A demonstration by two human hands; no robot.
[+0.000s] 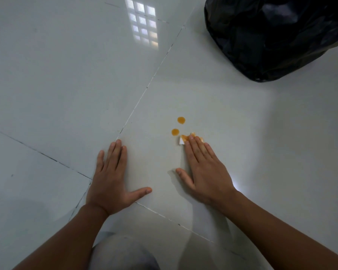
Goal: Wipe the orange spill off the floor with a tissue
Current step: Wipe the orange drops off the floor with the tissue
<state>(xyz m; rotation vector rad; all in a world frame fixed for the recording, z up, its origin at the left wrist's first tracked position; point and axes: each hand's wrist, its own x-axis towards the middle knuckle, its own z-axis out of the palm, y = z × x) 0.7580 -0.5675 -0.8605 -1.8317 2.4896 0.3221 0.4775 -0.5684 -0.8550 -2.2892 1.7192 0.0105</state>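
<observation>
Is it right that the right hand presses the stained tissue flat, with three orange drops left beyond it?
Not three: the head view shows two orange drops left beyond the tissue. The right hand does press it flat.

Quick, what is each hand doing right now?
Left hand: open, flat on the floor, holding nothing.
Right hand: open, fingers pressing the orange-stained tissue against the floor.

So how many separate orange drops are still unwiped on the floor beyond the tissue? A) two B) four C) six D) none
A: two round orange drops sit on the floor tile just past the stained tissue, which lies pressed under the right hand's fingers.
</observation>
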